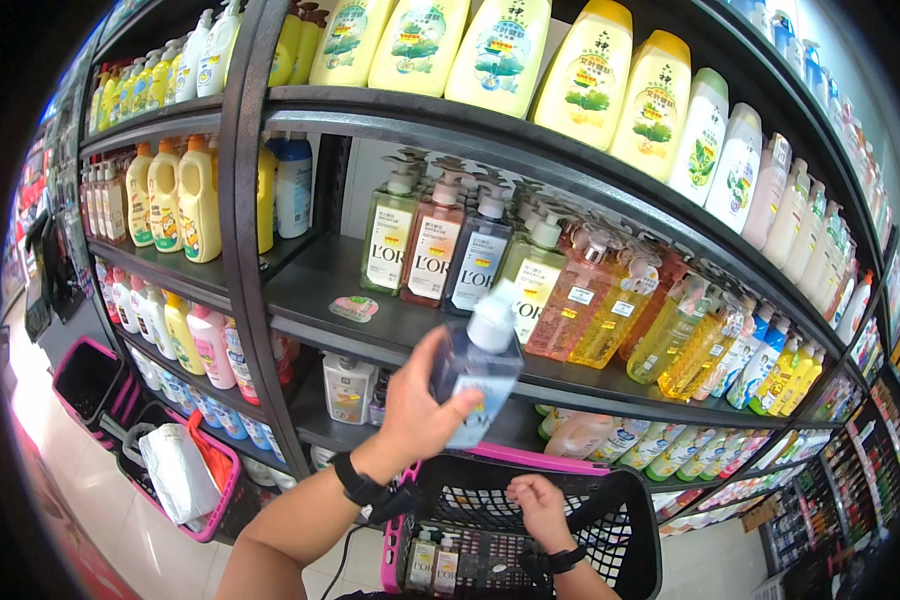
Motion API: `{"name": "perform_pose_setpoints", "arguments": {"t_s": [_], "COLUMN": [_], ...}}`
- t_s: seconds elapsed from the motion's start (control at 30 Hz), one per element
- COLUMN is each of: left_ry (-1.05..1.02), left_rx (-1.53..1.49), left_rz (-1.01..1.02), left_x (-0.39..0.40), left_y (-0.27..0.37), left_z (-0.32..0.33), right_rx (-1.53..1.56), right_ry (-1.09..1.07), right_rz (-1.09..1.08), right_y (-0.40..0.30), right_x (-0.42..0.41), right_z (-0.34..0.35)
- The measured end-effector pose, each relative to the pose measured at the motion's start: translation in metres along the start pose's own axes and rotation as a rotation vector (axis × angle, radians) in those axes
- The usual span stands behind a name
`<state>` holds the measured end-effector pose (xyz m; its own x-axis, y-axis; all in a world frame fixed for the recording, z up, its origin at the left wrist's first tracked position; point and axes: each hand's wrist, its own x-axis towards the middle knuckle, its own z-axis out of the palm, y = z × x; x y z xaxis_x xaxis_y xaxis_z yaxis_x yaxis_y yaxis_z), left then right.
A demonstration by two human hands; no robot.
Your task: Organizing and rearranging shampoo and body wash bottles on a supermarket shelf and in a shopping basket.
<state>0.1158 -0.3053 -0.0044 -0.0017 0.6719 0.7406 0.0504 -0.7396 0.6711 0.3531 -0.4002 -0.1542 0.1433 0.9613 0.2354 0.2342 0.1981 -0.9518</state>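
My left hand [418, 412] is wrapped around a dark blue, square-sided pump bottle [487, 371] with a white pump head and a pale label. The bottle is tilted and a little blurred, in front of the middle shelf [311, 281] and above the far rim of a black shopping basket [640, 517] with pink trim. Over the basket's inside is my right hand [538, 506], its fingers curled in with nothing visible in them. Down in the basket, two pump bottles, one greenish [421, 561] and one pinkish [445, 566], stand side by side at the left.
Similar pump bottles [386, 240] stand in rows on the middle shelf. Yellow bottles [499, 56] line the shelf above. A black upright post [247, 247] divides the shelving. On the floor at left, another basket [232, 480] holds a white bag [180, 472].
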Motion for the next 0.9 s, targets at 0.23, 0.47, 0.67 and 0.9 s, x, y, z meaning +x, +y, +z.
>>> {"name": "perform_pose_setpoints", "arguments": {"t_s": [0.23,0.47,0.67,0.9], "left_ry": [0.074,0.07,0.087,0.138], "left_rx": [0.095,-0.143,-0.148,0.047], "left_rz": [0.007,0.031,0.059,0.093], "left_x": [0.066,0.107,0.127,0.131], "left_y": [-0.008,-0.041,-0.045,-0.076], "left_z": [0.011,0.04,0.066,0.088], "right_rx": [-0.111,-0.229,-0.348,-0.349], "right_ry": [-0.005,-0.091,-0.219,-0.31], "right_rz": [0.316,0.506,0.433,0.457], "right_y": [0.123,0.133,0.167,0.183], "right_x": [-0.033,-0.026,-0.024,-0.016], "right_z": [-0.022,-0.034,-0.041,-0.045]}}
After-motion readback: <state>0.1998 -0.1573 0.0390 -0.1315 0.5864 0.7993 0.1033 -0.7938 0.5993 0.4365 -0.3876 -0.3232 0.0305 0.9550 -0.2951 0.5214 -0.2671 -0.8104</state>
